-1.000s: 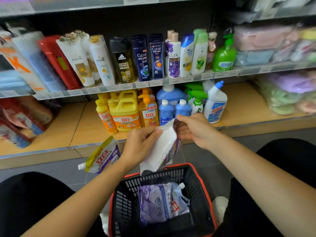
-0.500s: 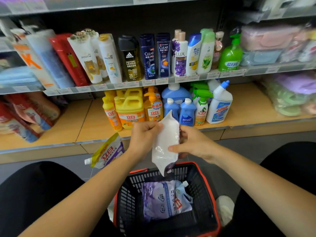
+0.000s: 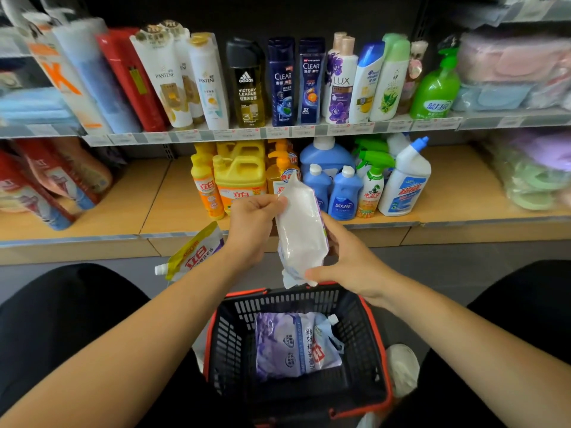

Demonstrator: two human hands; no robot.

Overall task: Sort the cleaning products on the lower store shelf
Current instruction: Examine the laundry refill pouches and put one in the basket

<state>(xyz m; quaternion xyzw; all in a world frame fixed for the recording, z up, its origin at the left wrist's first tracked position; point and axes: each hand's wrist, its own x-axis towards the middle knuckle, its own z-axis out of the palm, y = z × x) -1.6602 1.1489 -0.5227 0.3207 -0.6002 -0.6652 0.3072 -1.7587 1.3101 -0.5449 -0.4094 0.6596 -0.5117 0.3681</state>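
Pouch, white-backed refill: held upright above the basket and in front of the lower shelf, touching neither. Left hand pinches its upper edge. Right hand is wrapped round the lower half, thumb at the bottom corner, fingers behind. The plain back faces the camera and the printed side faces away. The two-handed grip probably keeps the soft pack from sagging while it is lined up for the shelf.

Basket, black with red rim, on the floor between the knees: holds one purple pouch, lying flat with its spout at the upper right.

Lower shelf: holds yellow bottles at left, blue bottles in the middle, then a spray bottle and a white bottle with a blue cap. Items are grouped by colour and kind, standing close together.

Yellow pouch: just outside the shelf's front edge, spout pointing down-left. What supports it cannot be told.
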